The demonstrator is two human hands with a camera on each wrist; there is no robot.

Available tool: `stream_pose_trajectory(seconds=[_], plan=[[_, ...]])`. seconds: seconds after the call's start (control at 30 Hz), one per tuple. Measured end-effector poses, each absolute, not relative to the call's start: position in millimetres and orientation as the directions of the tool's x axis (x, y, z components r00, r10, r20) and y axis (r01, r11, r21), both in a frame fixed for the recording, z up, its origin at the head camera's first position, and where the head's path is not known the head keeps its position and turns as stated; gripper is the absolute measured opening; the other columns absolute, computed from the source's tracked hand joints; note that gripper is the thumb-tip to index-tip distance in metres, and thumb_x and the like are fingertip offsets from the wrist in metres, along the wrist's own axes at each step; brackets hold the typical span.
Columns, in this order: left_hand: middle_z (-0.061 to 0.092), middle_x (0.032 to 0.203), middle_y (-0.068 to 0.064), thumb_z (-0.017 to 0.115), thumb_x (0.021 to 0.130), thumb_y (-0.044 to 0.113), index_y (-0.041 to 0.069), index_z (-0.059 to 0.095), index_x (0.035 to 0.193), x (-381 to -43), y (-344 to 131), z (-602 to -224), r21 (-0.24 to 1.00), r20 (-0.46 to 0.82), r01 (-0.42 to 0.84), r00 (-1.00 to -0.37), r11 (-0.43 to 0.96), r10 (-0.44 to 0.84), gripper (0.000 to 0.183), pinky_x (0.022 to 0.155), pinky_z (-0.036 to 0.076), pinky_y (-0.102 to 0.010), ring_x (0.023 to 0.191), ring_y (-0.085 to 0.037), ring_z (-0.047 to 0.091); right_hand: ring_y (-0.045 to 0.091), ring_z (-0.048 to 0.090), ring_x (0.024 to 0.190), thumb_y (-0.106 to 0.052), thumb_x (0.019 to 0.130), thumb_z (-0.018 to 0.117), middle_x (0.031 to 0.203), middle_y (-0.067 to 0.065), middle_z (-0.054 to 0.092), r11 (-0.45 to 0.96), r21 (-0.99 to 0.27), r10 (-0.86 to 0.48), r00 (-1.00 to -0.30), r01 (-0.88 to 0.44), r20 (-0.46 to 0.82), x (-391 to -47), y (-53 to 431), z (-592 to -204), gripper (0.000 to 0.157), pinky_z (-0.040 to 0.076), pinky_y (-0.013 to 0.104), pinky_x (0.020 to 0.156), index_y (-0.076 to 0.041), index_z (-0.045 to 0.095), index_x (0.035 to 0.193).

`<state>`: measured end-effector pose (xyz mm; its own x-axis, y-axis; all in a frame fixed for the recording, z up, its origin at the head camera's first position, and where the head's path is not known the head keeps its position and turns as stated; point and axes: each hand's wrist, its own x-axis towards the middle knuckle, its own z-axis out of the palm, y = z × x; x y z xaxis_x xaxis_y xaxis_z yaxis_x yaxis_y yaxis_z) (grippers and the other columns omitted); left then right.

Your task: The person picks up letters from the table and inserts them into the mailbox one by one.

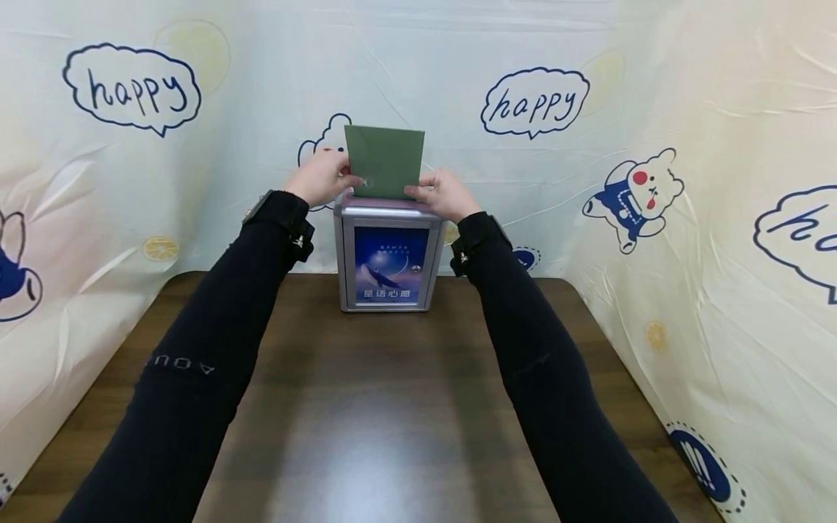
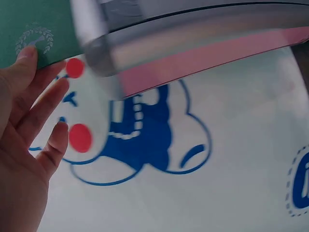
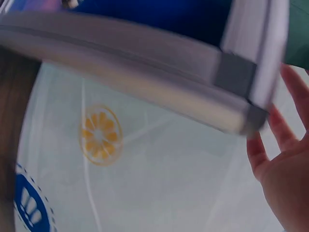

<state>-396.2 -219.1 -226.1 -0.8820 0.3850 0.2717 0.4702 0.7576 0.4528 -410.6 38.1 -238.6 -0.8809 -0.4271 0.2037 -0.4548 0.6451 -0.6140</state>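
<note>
A flat green envelope (image 1: 386,158) stands upright over the top of a silver-framed box (image 1: 343,261), its lower edge at the lid. My left hand (image 1: 319,178) pinches the envelope's lower left side between thumb and fingers. At the lower right side, my right hand (image 1: 447,195) pinches it too. A pale wreath emblem on the green envelope (image 2: 55,24) lies near the left thumb in the left wrist view. In the right wrist view, the box's corner (image 3: 236,75) stands beside the right hand (image 3: 289,174). Whether the envelope enters a slot is hidden.
The box's front has a blue panel (image 1: 392,254) with a whale picture, white characters and a small lock (image 1: 416,269). It stands at the back of a brown wooden table (image 1: 366,385). A pale printed curtain (image 1: 431,58) encloses the back and sides.
</note>
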Motion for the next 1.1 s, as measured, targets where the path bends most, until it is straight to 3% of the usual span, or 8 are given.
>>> stream_pose_trajectory(seconds=[0.13, 0.3, 0.43, 0.5, 0.6, 0.8, 0.97, 1.1], plan=[[0.064, 0.133, -0.022, 0.061, 0.102, 0.017, 0.001, 0.061, 0.132, -400, -220, -241, 0.465, 0.255, 0.446, -0.895, 0.764, 0.367, 0.034, 0.112, 0.042, -0.051, 0.128, -0.036, 0.058, 0.022, 0.055, 0.133, -0.026, 0.101, 0.063, 0.139, 0.008, 0.064, 0.633, -0.632, -0.409, -0.887, -0.446, 0.216, -413, 34, -251, 0.027, 0.04, 0.035, 0.114, -0.009, 0.075, 0.118], [0.062, 0.135, -0.022, 0.06, 0.102, 0.015, 0.0, 0.063, 0.129, -402, -219, -250, 0.456, 0.276, 0.454, -0.89, 0.765, 0.364, 0.031, 0.113, 0.041, -0.051, 0.131, -0.036, 0.055, 0.023, 0.045, 0.146, -0.019, 0.098, 0.068, 0.151, 0.006, 0.054, 0.609, -0.643, -0.363, -0.884, -0.464, 0.294, -413, 30, -259, 0.022, 0.035, 0.033, 0.119, -0.007, 0.077, 0.114], [0.061, 0.132, -0.022, 0.06, 0.102, 0.013, -0.001, 0.064, 0.128, -401, -217, -253, 0.446, 0.277, 0.463, -0.885, 0.766, 0.374, 0.03, 0.111, 0.041, -0.052, 0.128, -0.037, 0.054, 0.02, 0.06, 0.109, -0.016, 0.097, 0.068, 0.122, 0.007, 0.069, 0.619, -0.622, -0.328, -0.877, -0.48, 0.351, -410, 30, -264, 0.017, 0.041, 0.023, 0.093, -0.003, 0.076, 0.09], [0.06, 0.13, -0.022, 0.06, 0.102, 0.014, -0.002, 0.065, 0.126, -401, -217, -253, 0.453, 0.274, 0.453, -0.89, 0.768, 0.364, 0.029, 0.11, 0.04, -0.051, 0.126, -0.036, 0.054, 0.021, 0.051, 0.091, -0.015, 0.097, 0.067, 0.105, 0.009, 0.065, 0.622, -0.612, -0.322, -0.872, -0.488, 0.369, -408, 30, -266, 0.024, 0.034, 0.024, 0.082, -0.001, 0.066, 0.078], [0.058, 0.129, -0.02, 0.061, 0.102, 0.017, -0.002, 0.066, 0.121, -401, -217, -253, 0.476, 0.268, 0.423, -0.905, 0.771, 0.331, 0.028, 0.109, 0.039, -0.051, 0.124, -0.034, 0.052, 0.021, 0.047, 0.087, -0.017, 0.098, 0.067, 0.101, 0.009, 0.065, 0.623, -0.611, -0.311, -0.871, -0.488, 0.38, -407, 30, -265, 0.027, 0.032, 0.026, 0.08, -0.001, 0.064, 0.076], [0.058, 0.129, -0.02, 0.06, 0.102, 0.021, 0.001, 0.064, 0.124, -404, -219, -255, 0.506, 0.27, 0.404, -0.913, 0.762, 0.305, 0.029, 0.108, 0.039, -0.05, 0.121, -0.033, 0.052, 0.021, 0.062, 0.118, -0.02, 0.099, 0.065, 0.126, 0.007, 0.071, 0.642, -0.616, -0.283, -0.887, -0.457, 0.364, -405, 28, -262, 0.019, 0.045, 0.033, 0.103, -0.007, 0.077, 0.106], [0.057, 0.136, -0.019, 0.059, 0.103, 0.025, 0.006, 0.057, 0.135, -402, -221, -258, 0.55, 0.244, 0.36, -0.932, 0.754, 0.267, 0.037, 0.11, 0.04, -0.052, 0.123, -0.035, 0.051, 0.023, 0.051, 0.14, -0.025, 0.1, 0.064, 0.142, 0.008, 0.062, 0.683, -0.591, -0.278, -0.901, -0.429, 0.333, -406, 26, -261, 0.036, 0.038, 0.038, 0.117, -0.012, 0.065, 0.133], [0.054, 0.14, -0.02, 0.058, 0.103, 0.028, 0.007, 0.054, 0.14, -400, -219, -259, 0.56, 0.222, 0.338, -0.941, 0.756, 0.256, 0.042, 0.112, 0.039, -0.054, 0.125, -0.036, 0.048, 0.021, 0.042, 0.147, -0.03, 0.1, 0.063, 0.15, 0.005, 0.055, 0.707, -0.594, -0.245, -0.921, -0.384, 0.304, -407, 25, -263, 0.044, 0.031, 0.041, 0.122, -0.016, 0.058, 0.142]])
